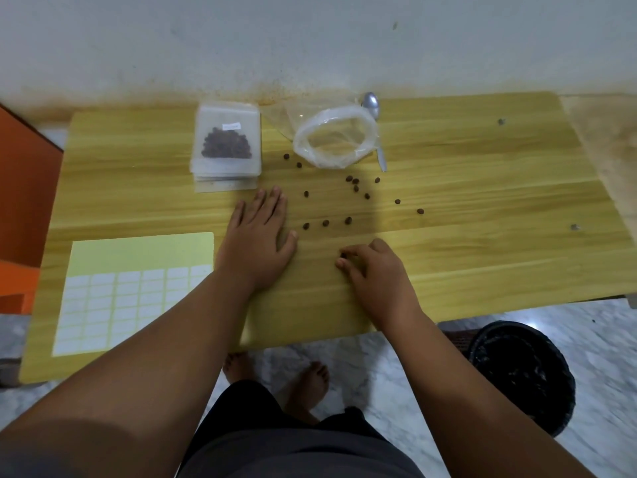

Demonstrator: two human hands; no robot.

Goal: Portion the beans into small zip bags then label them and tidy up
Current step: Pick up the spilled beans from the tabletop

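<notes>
Pinching at the worktop (pixel 482 160), the right hand (pixel 375 270) lies nearest the loose beans (pixel 325 223) just beyond its fingertips; its grip's contents cannot be told, left hand (pixel 258 239) flat, released

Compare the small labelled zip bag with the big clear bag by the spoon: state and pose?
The small zip bag lies flat on a stack of bags, holding a pile of beans; the big clear bag stands with its rolled rim open and looks empty. The zip bag carries a white label; the big bag has none. Both are clear plastic on the table.
</notes>
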